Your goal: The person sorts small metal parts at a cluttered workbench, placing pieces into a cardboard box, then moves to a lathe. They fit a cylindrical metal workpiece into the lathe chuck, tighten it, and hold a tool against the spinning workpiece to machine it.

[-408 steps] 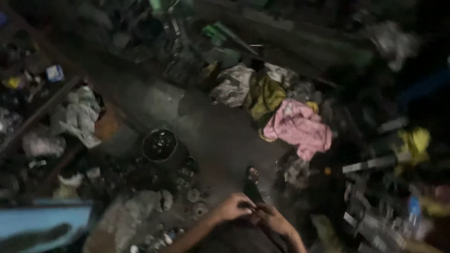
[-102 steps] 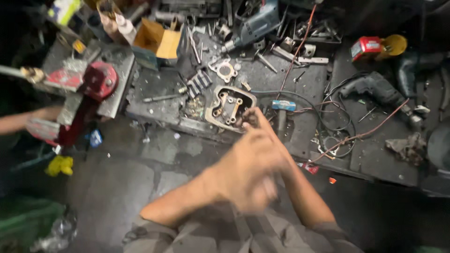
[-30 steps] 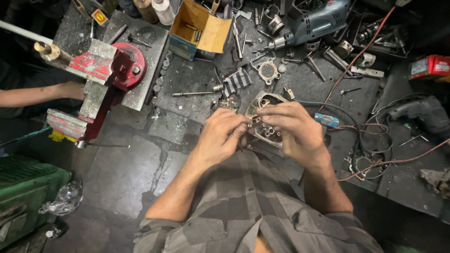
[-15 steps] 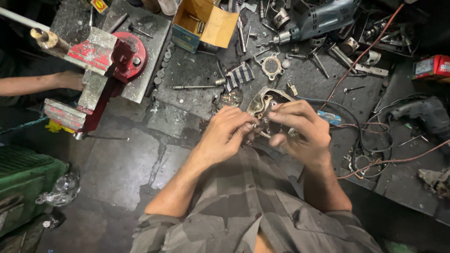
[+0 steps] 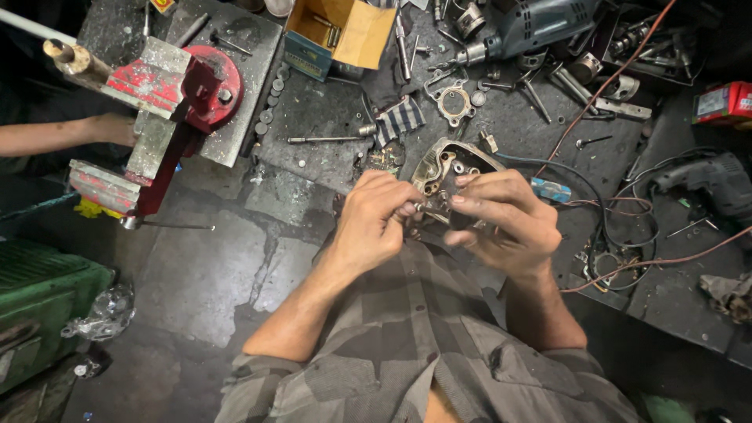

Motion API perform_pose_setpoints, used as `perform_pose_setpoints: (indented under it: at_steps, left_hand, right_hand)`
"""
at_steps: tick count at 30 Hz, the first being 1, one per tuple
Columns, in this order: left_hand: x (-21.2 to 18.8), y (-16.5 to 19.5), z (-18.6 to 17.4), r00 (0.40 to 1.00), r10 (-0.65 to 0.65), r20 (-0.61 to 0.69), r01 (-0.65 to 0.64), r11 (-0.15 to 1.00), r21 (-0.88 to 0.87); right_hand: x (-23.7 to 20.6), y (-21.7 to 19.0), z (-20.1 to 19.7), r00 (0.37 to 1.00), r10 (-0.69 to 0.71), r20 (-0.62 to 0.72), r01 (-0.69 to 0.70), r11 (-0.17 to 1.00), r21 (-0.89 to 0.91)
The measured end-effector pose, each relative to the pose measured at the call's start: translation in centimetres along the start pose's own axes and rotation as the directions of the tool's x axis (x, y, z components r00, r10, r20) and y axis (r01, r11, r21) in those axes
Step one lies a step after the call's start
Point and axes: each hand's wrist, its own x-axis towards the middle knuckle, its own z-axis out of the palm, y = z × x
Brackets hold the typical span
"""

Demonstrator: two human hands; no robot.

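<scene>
Pinching small metal part (image 5: 419, 208): left hand (image 5: 376, 223); right hand (image 5: 505, 219) fingers curled beside it, above metal housing (image 5: 446, 168).

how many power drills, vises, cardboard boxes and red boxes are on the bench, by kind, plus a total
power drills: 2, a grey-blue drill at the top and a dark drill at the right
red vise: 1
open cardboard box: 1
small red box: 1
total: 5
</scene>
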Motion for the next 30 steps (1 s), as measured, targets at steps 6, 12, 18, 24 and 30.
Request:
perform_pose_setpoints:
  at_steps: [6, 12, 18, 24, 30]
  left_hand:
    - [0.0, 0.2, 0.0, 1.0, 0.015, -0.014, -0.014, 0.999, 0.033]
    - [0.0, 0.3, 0.3, 0.999, 0.005, -0.034, -0.003, 0.999, 0.045]
    - [-0.1, 0.0, 0.3, 0.999, -0.026, -0.035, 0.026, 1.0, 0.004]
    - [-0.4, -0.1, 0.3, 0.996, -0.06, -0.067, 0.062, 0.998, 0.025]
    - [-0.4, -1.3, -0.4, 0.954, -0.107, -0.281, 0.012, 0.948, -0.318]
  right_hand:
    - [0.1, -0.3, 0.0, 1.0, -0.005, 0.008, 0.005, 1.0, 0.002]
    - [0.2, -0.3, 0.1, 1.0, 0.003, 0.003, -0.003, 1.0, -0.003]
    - [0.1, -0.4, 0.3, 1.0, 0.018, 0.012, -0.018, 1.0, 0.006]
    - [-0.3, 0.0, 0.6, 0.999, 0.037, -0.003, -0.037, 0.999, 0.016]
    - [-1.0, 0.5, 1.5, 0.963, 0.264, 0.05, -0.269, 0.948, 0.17]
